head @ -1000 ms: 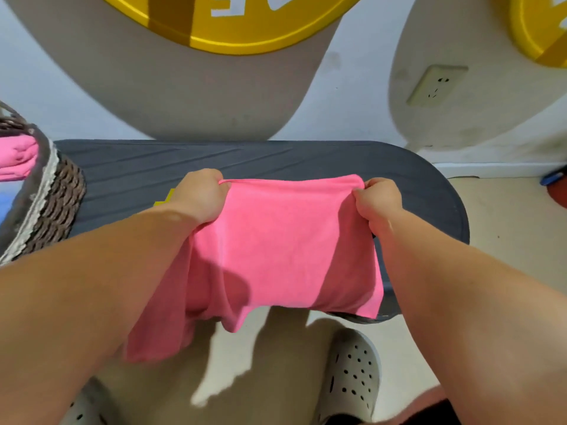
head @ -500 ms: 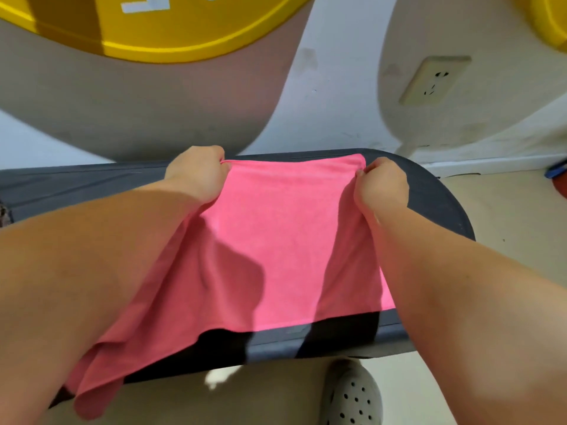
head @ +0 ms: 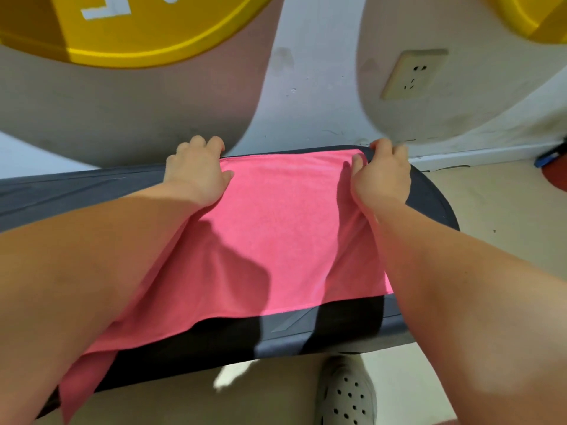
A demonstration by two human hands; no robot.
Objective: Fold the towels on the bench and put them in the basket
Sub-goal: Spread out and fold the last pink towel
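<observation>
A pink towel lies spread across the dark grey bench, reaching its far edge by the wall. My left hand holds the towel's far left corner, fingers curled over the bench's back edge. My right hand pinches the far right corner, thumb on top of the cloth. The towel's near left corner hangs off the bench's front edge under my left forearm. The basket is out of view.
The wall stands right behind the bench, with a socket at upper right and yellow signs above. A perforated clog shows on the beige floor below the bench's front edge. The bench's rounded right end lies beyond my right hand.
Both hands have carried the towel's top edge away from me to the bench's far edge, so the towel now lies on the seat. The view shifted right and the basket left the frame.
</observation>
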